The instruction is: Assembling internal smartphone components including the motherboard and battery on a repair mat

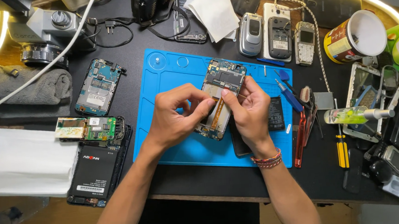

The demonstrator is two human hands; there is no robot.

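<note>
On the dark counter (203, 181), from the biggest thing to the smallest:

- The counter carries many phone parts and tools on every side.
- A blue work mat (173, 141) lies in the middle, under both hands.
- A folded white cloth (22, 159) lies at the left edge, and a grey towel (22, 86) is behind it.
- The opened phone (220, 97), with its back cover off and the boards visible, is held tilted just above the mat, between the two hands.
- The left hand (174, 116) grips the lower left side of the phone, its fingers curled on the edge.
- The right hand (250, 109) holds the right side, and its thumb presses on the middle of the phone, near an orange flat cable.
- A black battery (276, 114) lies on the mat, just beside the right hand.
- A blue screwdriver (290, 95) lies at the right border of the mat.
</note>
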